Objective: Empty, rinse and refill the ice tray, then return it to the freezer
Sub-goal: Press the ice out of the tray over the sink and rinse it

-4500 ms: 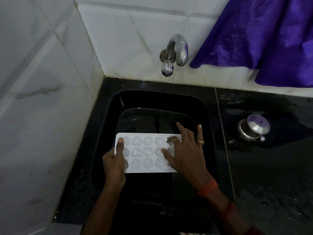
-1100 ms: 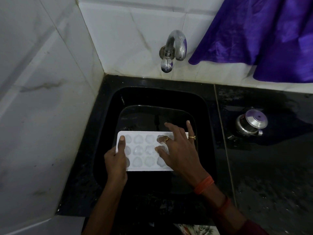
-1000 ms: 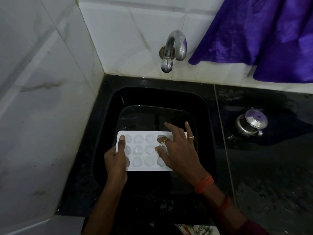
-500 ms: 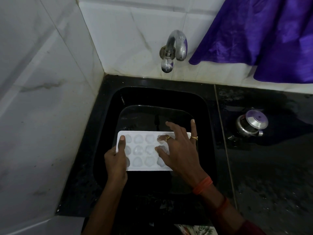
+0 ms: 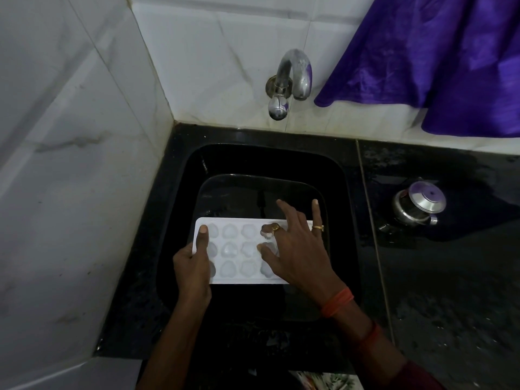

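A white ice tray (image 5: 242,279) with heart-shaped cells holding ice is held level over the black sink (image 5: 342,175). My left hand (image 5: 194,268) grips its left end, thumb on top of the rim. My right hand (image 5: 298,249) lies over the right cells, thumb and index finger pinching at an ice cube (image 5: 270,247) there, the other fingers spread beyond the tray's far edge. The right end of the tray is hidden under that hand.
A steel tap (image 5: 289,80) juts from the white tiled wall above the sink, with no water running. A small lidded steel pot (image 5: 419,205) stands on the wet black counter at the right. Purple cloth (image 5: 439,52) hangs at the upper right. A tiled wall closes the left side.
My right-hand fingers have shifted slightly over the right cells, the little finger stretching further out. Tray and left hand have stayed in place.
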The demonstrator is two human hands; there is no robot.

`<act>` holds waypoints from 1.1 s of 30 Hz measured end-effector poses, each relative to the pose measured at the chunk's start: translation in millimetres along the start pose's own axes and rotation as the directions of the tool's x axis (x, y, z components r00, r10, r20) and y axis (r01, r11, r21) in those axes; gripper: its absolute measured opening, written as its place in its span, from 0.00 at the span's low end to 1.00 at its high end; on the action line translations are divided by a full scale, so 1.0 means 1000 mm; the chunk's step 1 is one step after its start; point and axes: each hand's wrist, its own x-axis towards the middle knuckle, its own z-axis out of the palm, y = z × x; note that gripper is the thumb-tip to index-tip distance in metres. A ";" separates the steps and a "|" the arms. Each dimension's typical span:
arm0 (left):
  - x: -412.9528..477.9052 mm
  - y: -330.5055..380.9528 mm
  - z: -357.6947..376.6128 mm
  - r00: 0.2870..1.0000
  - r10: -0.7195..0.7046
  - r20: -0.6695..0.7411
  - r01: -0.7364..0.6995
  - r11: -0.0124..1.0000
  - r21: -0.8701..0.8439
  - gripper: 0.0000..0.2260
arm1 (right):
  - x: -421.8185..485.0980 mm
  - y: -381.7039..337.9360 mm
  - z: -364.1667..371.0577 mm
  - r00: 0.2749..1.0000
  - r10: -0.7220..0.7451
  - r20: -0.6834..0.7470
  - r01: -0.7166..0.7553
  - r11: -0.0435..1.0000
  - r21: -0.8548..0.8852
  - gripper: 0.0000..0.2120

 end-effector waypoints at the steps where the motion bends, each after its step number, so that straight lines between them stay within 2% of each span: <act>1: 0.000 0.000 0.000 1.000 0.002 0.003 -0.002 1.000 -0.002 0.17 | 0.000 0.000 -0.001 1.000 -0.001 -0.014 0.001 1.000 0.005 0.18; 6: 0.001 -0.001 -0.001 1.000 0.004 -0.005 -0.004 1.000 0.001 0.19 | 0.000 0.000 -0.002 1.000 -0.007 -0.001 0.007 1.000 -0.011 0.19; 12: -0.001 -0.001 -0.001 1.000 0.000 -0.006 0.000 1.000 0.005 0.16 | 0.000 0.001 -0.010 0.999 0.016 0.046 -0.012 0.996 -0.086 0.19; 17: -0.001 0.002 0.000 1.000 -0.001 0.004 0.001 1.000 -0.007 0.15 | 0.001 0.003 -0.014 0.995 0.045 0.092 -0.034 0.992 -0.125 0.23; 22: -0.003 0.002 0.000 1.000 0.000 0.009 0.000 1.000 -0.013 0.14 | 0.002 0.005 -0.018 0.998 0.033 0.050 -0.027 0.993 -0.117 0.21; 26: -0.003 0.002 0.000 1.000 -0.002 0.022 0.002 1.000 -0.002 0.17 | 0.005 0.010 -0.021 1.000 -0.005 0.020 0.008 0.991 -0.135 0.18; 33: -0.004 0.001 0.001 1.000 0.002 0.017 -0.002 1.000 0.004 0.17 | 0.005 0.019 -0.022 0.988 -0.121 0.095 0.136 0.977 -0.166 0.20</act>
